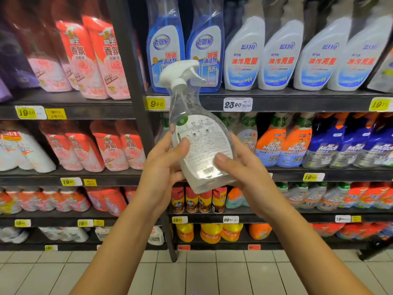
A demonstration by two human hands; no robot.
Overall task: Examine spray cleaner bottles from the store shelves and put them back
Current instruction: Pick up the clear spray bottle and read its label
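Fingers (181,146) around clear spray bottle (198,133)

Clear glossy plastic spray bottle (197,133) with a white paper-like label (204,143).

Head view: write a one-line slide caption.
Left hand and right hand hold a clear plastic spray bottle, white trigger up, label facing camera, before dark shelves.
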